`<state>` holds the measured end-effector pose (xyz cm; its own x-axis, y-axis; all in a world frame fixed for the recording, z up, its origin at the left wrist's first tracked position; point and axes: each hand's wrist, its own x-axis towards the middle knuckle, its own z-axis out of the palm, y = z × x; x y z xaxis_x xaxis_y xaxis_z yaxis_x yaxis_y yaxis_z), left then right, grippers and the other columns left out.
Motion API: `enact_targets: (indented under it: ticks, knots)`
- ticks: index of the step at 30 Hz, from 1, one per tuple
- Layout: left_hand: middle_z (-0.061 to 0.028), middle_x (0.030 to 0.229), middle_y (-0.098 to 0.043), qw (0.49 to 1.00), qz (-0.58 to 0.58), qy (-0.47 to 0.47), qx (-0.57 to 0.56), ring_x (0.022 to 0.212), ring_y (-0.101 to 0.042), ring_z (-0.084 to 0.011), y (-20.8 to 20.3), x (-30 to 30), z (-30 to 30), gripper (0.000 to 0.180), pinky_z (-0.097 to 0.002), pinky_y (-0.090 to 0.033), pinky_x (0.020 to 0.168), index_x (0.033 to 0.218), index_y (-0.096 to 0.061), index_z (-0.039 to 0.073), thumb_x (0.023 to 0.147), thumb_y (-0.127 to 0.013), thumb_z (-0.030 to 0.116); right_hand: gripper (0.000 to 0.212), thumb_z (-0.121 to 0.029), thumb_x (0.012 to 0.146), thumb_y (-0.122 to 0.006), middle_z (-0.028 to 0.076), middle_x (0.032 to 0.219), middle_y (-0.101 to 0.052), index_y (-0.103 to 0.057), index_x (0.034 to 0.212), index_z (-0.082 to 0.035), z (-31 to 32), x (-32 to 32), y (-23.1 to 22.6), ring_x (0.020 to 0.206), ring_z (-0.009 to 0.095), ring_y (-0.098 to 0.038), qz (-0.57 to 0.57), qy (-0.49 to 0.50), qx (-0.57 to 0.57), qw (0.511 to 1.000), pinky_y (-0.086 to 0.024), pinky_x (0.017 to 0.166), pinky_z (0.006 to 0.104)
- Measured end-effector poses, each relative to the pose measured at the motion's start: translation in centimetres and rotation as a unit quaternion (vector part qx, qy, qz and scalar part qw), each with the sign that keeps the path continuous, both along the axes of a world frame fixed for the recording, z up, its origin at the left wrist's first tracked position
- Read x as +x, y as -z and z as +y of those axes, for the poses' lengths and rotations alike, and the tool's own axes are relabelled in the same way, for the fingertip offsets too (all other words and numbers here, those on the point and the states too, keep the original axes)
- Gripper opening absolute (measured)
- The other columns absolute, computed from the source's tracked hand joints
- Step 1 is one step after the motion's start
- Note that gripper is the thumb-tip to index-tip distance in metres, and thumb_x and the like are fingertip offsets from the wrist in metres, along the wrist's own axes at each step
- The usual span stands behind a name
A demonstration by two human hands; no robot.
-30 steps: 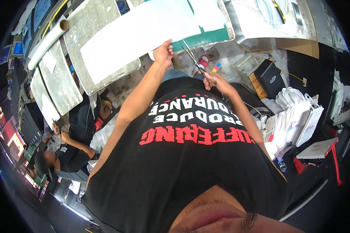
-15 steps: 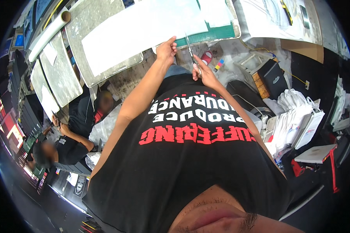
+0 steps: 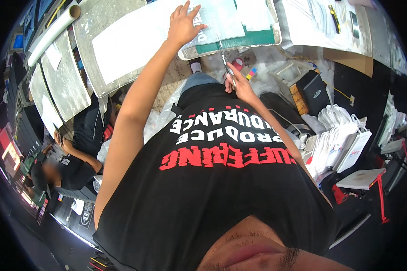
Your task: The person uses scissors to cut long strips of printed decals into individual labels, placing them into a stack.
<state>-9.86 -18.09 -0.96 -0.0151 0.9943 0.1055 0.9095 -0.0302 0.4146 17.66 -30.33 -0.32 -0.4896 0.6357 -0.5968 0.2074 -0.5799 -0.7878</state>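
My left hand (image 3: pixel 184 26) lies with fingers spread on a long white sheet (image 3: pixel 135 43), beside a greyish, see-through part that bears printed letters. My right hand (image 3: pixel 240 84) grips a pair of scissors (image 3: pixel 224 58) by the handles, close in front of my shirt. The blades point away from me, and their tips reach over the near edge of the sheet. Under the sheet's right part lies a green cutting mat (image 3: pixel 262 38), on a pale worn board (image 3: pixel 278 27). A smaller white piece (image 3: pixel 256 17) rests on the mat to the right.
A cardboard-cored roll (image 3: pixel 54 34) and more worn boards (image 3: pixel 68 77) stand at the left. Farther left, a co-worker in black (image 3: pixel 72 167) bends over. White bags (image 3: pixel 337 135) and a black box (image 3: pixel 314 92) stand at the right. A yellow-black cutter (image 3: pixel 334 18) lies at the far right.
My left hand has moved from the sheet's near edge farther away and slightly left, and its closed fingers have spread out. The printed letters now show. My right hand still holds the scissors.
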Motion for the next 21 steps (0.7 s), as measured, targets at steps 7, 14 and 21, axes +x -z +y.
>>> enact_targets:
  ticks: [7,14,21]
  knots:
    - [-0.0116,0.157,-0.028,0.989,0.119,0.022,-0.091,0.144,-0.023,-0.0367,2.8,-0.3,0.5,0.089,-0.0649,-0.018,0.112,0.148,-0.038,0.025,0.073,-0.072,0.059,0.054,-0.028,0.101,-0.051,0.004,0.072,-0.055,-0.033,0.150,-0.011,-0.2,0.4,-0.7,0.062,0.012,-0.056,-0.015,0.001,-0.001,1.000,-0.046,0.057,0.0267]
    - [-0.0117,0.157,-0.028,0.986,0.126,0.015,-0.107,0.144,-0.023,-0.0374,1.8,0.1,0.3,0.088,-0.0672,-0.016,0.112,0.147,-0.040,0.023,0.074,-0.072,0.059,0.054,-0.028,0.101,-0.052,0.003,0.071,-0.055,-0.034,0.150,-0.012,-0.1,0.3,-0.9,0.061,0.012,-0.055,-0.016,0.008,-0.013,1.000,-0.046,0.057,0.0267]
    - [-0.0115,0.157,-0.028,0.989,0.120,0.013,-0.088,0.143,-0.023,-0.0380,2.8,-0.1,0.2,0.088,-0.0674,-0.017,0.111,0.147,-0.040,0.022,0.074,-0.072,0.059,0.054,-0.027,0.101,-0.052,0.004,0.071,-0.055,-0.034,0.149,-0.013,-0.1,0.2,-0.4,0.061,0.012,-0.055,-0.008,0.012,-0.016,1.000,-0.047,0.058,0.0261]
